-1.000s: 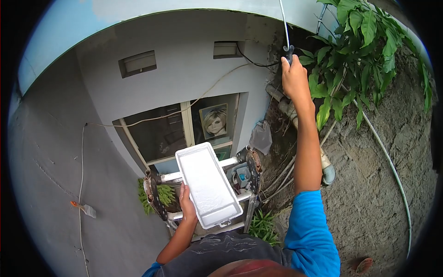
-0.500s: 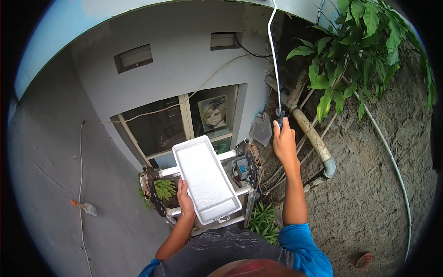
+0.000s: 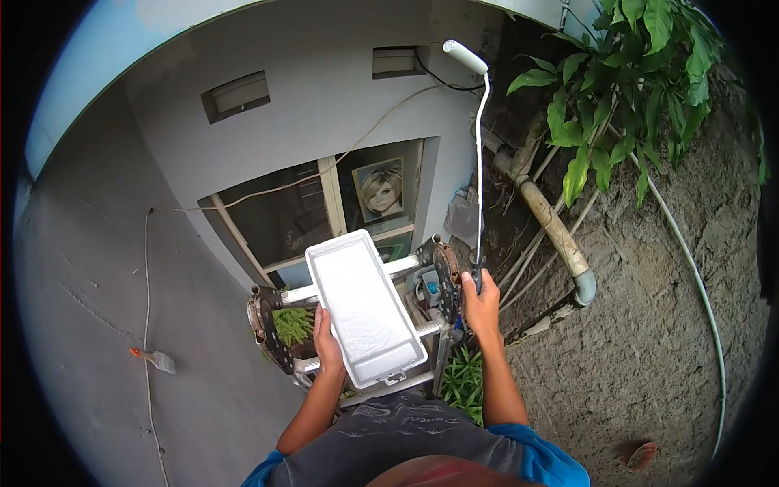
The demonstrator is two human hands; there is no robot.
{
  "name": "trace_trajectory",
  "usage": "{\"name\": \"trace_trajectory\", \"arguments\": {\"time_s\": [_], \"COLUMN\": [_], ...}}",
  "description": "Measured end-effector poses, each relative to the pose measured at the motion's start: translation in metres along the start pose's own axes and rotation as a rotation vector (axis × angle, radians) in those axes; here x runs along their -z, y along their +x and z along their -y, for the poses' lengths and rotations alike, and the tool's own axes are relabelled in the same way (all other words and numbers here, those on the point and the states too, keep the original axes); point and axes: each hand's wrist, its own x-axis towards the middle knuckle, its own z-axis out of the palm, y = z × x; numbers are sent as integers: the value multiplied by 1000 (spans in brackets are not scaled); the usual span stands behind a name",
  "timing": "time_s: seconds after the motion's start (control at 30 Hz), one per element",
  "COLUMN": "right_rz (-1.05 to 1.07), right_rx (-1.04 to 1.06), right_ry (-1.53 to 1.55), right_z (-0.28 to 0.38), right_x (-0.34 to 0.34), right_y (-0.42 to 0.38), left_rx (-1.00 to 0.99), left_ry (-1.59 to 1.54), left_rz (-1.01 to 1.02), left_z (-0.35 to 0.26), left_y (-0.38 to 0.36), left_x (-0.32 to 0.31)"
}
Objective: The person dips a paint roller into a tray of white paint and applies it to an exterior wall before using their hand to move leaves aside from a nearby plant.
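Grey wall (image 3: 89, 325), plain surface, filling the left side; rough brown earth face (image 3: 641, 349), occupying the right. Window (image 3: 280, 223), two panes, pale frame, in the wall ahead, with a framed portrait (image 3: 379, 190) at its right pane. Leafy plant (image 3: 604, 114), broad green foliage, hanging at upper right. Ladder (image 3: 402, 265), metal rungs, dark rusty hinges at either side, directly before the person. Pipe (image 3: 553, 231), weathered, ending in a grey elbow. Paint tray (image 3: 381, 370), white, oblong, wet white coating inside, slanted above the ladder's rungs; whether it touches them cannot be told. Paint roller (image 3: 466, 58), white sleeve uppermost, long thin white rod, dark handle, held upright to the right of the tray. Right hand (image 3: 482, 304), closed around the roller's handle, beside the right hinge. Left hand (image 3: 327, 345), gripping the tray's left long edge near its lower end. Paintbrush (image 3: 154, 359), orange handle, pale bristles, at the grey wall across a thin cord (image 3: 148, 284)
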Motion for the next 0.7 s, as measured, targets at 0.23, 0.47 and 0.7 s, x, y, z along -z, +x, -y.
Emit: {"name": "trace_trajectory", "arguments": {"time_s": [0.23,0.47,0.7], "right_rz": [-11,39,-5], "right_rx": [-18,208,272], "right_ry": [34,168,167], "right_z": [26,101,139], "right_x": [24,73,85], "right_y": [8,95,185], "left_rx": [-24,-39,-17], "left_ry": [-81,-40,-78], "left_rz": [94,48,43], "left_z": [2,11,8], "left_y": [1,7,5], "left_x": [1,8,8]}}
